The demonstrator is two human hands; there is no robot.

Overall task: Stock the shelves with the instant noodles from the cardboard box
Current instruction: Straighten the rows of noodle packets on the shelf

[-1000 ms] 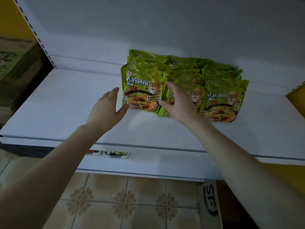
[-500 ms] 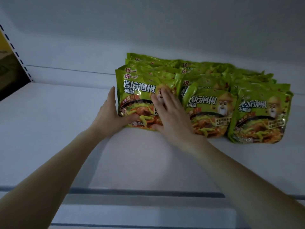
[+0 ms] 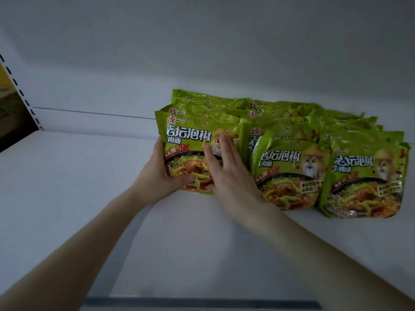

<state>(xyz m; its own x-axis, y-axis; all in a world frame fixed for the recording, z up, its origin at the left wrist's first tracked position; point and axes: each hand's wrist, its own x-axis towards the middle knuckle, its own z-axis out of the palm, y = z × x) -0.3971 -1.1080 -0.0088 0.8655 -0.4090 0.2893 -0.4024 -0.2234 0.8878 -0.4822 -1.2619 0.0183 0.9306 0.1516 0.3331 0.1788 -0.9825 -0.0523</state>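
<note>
Several green instant noodle packs stand in three leaning rows on the white shelf (image 3: 89, 176). My left hand (image 3: 161, 173) grips the left edge and lower corner of the front pack of the left row (image 3: 190, 140), thumb across its face. My right hand (image 3: 226, 169) presses flat with straight fingers on the same pack's front. The middle row's front pack (image 3: 289, 173) and the right row's front pack (image 3: 363, 180) stand untouched to the right. The cardboard box is out of view.
The shelf's white back panel (image 3: 202, 52) rises behind the packs. A slotted upright (image 3: 20, 93) marks the shelf's left end, with brown cartons (image 3: 11, 113) beyond it. The shelf's dark front edge strip (image 3: 202, 303) runs along the bottom.
The view has moved closer to the shelf. My left hand went from open beside the left front pack to gripping its edge, and my right hand slid from the middle row onto that pack's face.
</note>
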